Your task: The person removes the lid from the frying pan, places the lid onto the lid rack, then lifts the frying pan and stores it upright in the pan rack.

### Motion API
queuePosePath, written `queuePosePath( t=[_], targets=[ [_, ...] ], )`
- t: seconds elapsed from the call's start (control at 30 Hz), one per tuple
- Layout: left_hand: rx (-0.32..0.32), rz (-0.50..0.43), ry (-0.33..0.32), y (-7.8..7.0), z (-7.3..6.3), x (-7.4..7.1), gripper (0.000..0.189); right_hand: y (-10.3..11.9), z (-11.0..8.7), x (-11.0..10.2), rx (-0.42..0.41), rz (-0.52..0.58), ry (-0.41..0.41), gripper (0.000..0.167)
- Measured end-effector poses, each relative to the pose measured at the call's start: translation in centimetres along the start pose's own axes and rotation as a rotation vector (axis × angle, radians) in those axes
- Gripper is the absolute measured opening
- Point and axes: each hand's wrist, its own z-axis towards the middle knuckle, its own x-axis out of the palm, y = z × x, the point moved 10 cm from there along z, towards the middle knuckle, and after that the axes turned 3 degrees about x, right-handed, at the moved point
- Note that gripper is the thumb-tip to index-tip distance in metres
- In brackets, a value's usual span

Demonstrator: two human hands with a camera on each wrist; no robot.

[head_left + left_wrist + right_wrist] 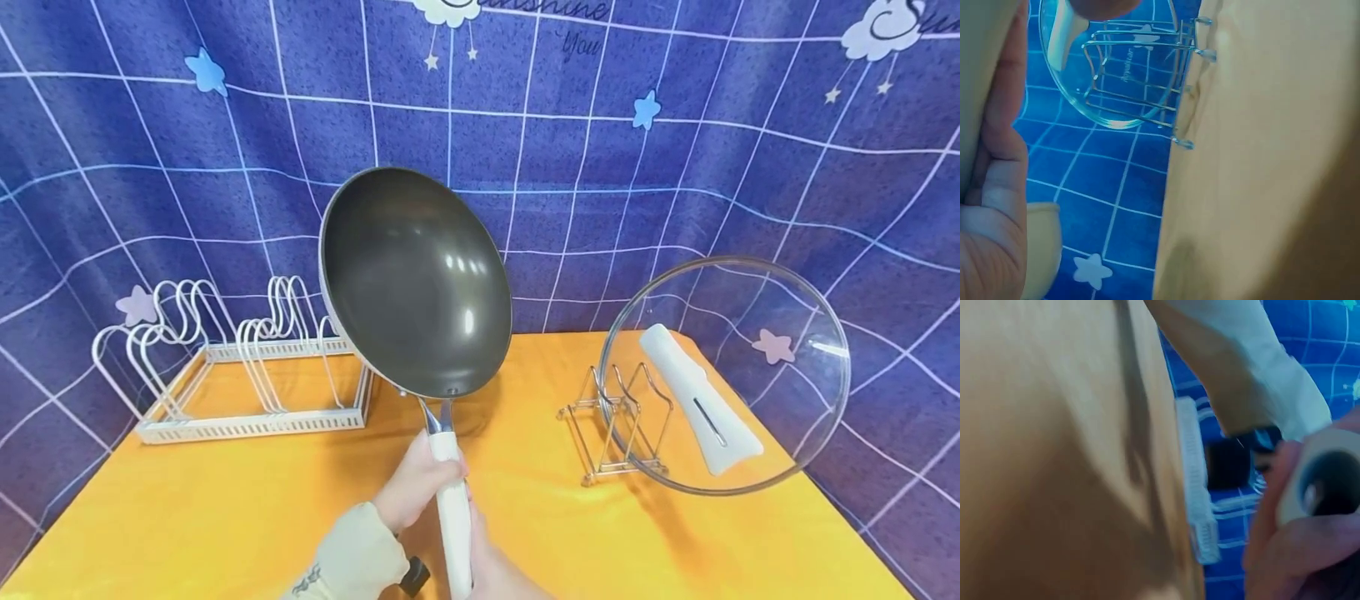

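Note:
A deep frying pan point(416, 283) with a dark inside is held up over the table, its bowl tilted toward the head camera. The white handle point(454, 525) points down toward the person. My left hand point(416, 485) grips the handle's upper part, just below the metal neck. Lower down, my right hand point(491, 562) holds the handle near its end. In the right wrist view, the fingers point(1310, 544) curl round the hollow handle end point(1294, 500). The left wrist view shows the left palm point(994, 231) against the pale handle point(982, 81).
To the left stands a white wire rack point(247, 427) with curved dividers. At right, a glass lid point(806, 392) with a white handle point(701, 404) leans in a small metal stand point(618, 471). A blue checked curtain point(570, 208) hangs behind the orange-covered table point(247, 508).

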Motion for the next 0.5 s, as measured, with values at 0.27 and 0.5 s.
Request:
queuePosePath(
  t=[0.27, 0.5],
  targets=[
    [0.014, 0.075, -0.053, -1.4, -0.3, -0.5, 0.039, 1.8, -0.1, 0.4, 0.010, -0.072, 0.062, 0.114],
    [0.048, 0.080, -0.032, -2.4, -0.4, 0.0, 0.041, 1.7, -0.2, 0.2, 0.038, -0.001, 0.020, 0.115]
  ],
)
